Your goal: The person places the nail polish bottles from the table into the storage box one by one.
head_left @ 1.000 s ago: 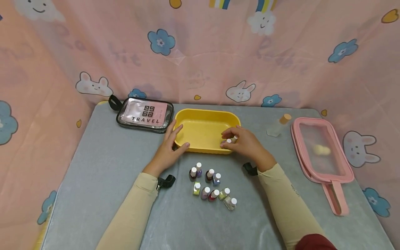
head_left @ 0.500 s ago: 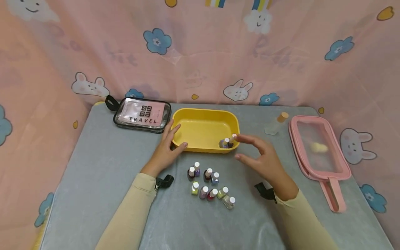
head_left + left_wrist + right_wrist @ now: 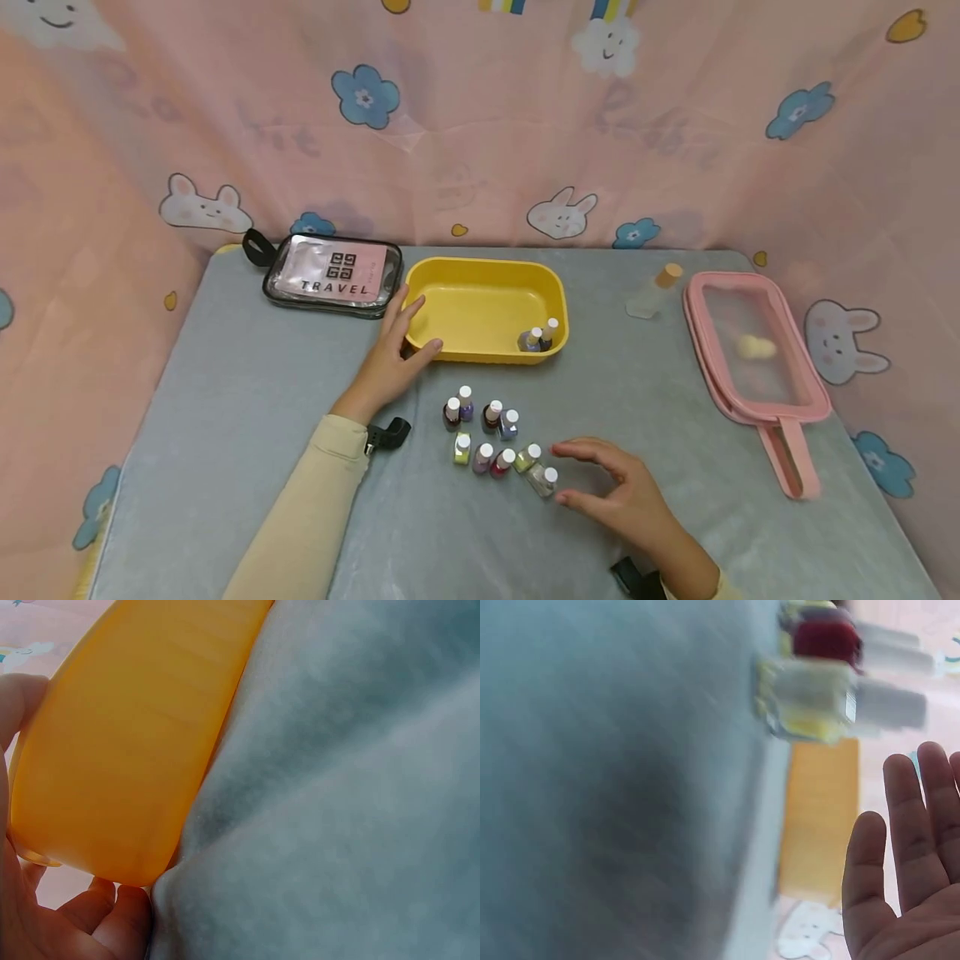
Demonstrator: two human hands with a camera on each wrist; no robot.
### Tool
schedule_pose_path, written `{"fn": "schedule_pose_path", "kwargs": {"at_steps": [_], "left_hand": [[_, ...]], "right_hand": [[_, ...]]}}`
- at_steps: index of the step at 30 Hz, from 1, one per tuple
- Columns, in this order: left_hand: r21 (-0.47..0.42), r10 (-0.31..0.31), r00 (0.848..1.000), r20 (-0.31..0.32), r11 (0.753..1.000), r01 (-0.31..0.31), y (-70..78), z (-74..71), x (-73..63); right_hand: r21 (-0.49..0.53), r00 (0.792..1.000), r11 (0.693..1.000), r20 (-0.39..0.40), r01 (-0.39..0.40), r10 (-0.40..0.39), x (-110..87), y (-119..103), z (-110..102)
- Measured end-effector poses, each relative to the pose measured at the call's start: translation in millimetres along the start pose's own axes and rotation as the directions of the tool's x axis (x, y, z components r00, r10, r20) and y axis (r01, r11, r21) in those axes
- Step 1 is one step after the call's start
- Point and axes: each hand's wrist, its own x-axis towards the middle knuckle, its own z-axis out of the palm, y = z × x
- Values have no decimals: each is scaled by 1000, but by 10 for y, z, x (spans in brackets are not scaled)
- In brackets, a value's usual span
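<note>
My left hand [image 3: 382, 367] rests against the left end of a yellow plastic basin [image 3: 480, 357], fingers spread and thumb at the front rim. The left wrist view shows its fingertips touching the basin wall [image 3: 127, 750]. Two nail polish bottles, one lilac [image 3: 530, 340] and one dark [image 3: 548, 333], stand in the basin's front right corner. My right hand [image 3: 622, 492] holds nothing; thumb and fingers are apart beside a clear nail polish bottle [image 3: 542, 478]. Several more white-capped bottles, including a red one [image 3: 501, 463] and a yellow-green one [image 3: 461, 448], stand in two groups before the basin.
A black-edged clear travel pouch [image 3: 333, 275] lies left of the basin. At the right is a pink zip bag [image 3: 757, 350] with a pale yellow item inside. A frosted bottle with a tan cap [image 3: 654, 292] is near the back edge. A patterned curtain hangs behind.
My right hand let go of a nail polish bottle in the basin, then drew back and down toward the clear bottle. The left hand stays at the basin. The head view shifted slightly.
</note>
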Motion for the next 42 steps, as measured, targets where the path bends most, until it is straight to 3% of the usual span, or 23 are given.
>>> {"fn": "schedule_pose_path", "kwargs": {"at_steps": [15, 32, 38, 42], "left_hand": [[-14, -3, 1000, 8, 1000, 3, 15, -1, 8], [-18, -3, 1000, 4, 1000, 3, 1, -9, -10], [-16, -2, 1000, 6, 1000, 3, -14, -2, 0], [-20, -7, 1000, 5, 1000, 7, -4, -1, 2]], "right_hand": [[76, 997, 995, -28, -69, 72, -22, 162, 158], [33, 991, 990, 7, -136, 136, 43, 190, 162], [32, 999, 998, -4, -45, 46, 224, 33, -33], [24, 999, 1000, -34, 9, -8, 461, -37, -219]]}}
